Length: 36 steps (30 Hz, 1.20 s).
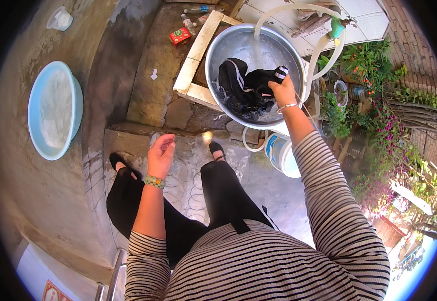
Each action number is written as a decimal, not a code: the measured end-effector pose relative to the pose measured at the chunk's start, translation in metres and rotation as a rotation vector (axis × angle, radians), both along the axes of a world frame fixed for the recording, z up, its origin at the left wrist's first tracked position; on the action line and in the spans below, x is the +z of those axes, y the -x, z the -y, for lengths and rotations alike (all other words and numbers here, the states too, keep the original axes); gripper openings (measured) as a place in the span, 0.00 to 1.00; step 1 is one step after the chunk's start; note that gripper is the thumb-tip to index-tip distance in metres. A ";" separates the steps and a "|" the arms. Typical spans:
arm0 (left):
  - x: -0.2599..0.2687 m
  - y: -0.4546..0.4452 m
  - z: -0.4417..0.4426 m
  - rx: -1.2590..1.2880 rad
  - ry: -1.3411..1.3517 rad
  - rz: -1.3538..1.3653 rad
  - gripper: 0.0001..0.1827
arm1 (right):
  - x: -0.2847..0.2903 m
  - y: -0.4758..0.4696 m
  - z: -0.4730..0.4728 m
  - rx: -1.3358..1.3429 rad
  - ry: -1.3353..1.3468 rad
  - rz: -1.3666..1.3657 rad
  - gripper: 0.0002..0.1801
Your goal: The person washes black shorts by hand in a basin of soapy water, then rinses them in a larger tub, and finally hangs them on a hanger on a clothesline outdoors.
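A wide metal basin [213,94] stands at the upper middle of the head view, partly filled with water. My right hand [284,92] is over its right side, gripping a black garment [254,79] with white stripes near a striped edge. Part of the cloth lies in the water, and its lower folds are hidden. Water runs into the basin from the end of a pale hose [261,22]. My left hand [161,156] hangs free above the paving, fingers loosely curled with the thumb apart, holding nothing.
A light-blue tub [76,109] sits on the ledge at left, near a small white container [60,19]. A white bucket [282,154] stands below the basin. Plastic bottles [188,24] and a red box [180,35] lie beyond. Flowering plants [384,124] line the right. A step edge [147,129] crosses ahead.
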<state>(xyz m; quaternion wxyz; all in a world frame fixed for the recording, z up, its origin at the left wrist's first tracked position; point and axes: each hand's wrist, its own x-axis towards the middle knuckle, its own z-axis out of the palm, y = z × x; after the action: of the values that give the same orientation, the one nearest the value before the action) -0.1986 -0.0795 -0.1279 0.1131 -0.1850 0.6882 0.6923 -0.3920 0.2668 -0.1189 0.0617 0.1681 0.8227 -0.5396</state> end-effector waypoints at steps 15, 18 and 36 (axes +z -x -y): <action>-0.070 0.197 -0.175 -0.798 1.336 -0.420 0.53 | -0.094 0.003 0.042 0.673 -0.616 0.033 0.42; -0.098 0.217 -0.188 -0.817 1.346 -0.497 0.53 | -0.106 0.021 0.031 0.673 -0.784 0.076 0.41; -0.129 0.267 -0.210 -1.161 0.774 0.131 0.35 | -0.136 0.063 -0.015 0.736 -1.005 -0.033 0.50</action>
<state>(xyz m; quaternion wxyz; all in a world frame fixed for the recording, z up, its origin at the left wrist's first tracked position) -0.4653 0.1302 -0.2570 0.4317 0.1442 0.8646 0.2127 -0.4545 0.2814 -0.2548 0.1442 -0.1260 0.9810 -0.0322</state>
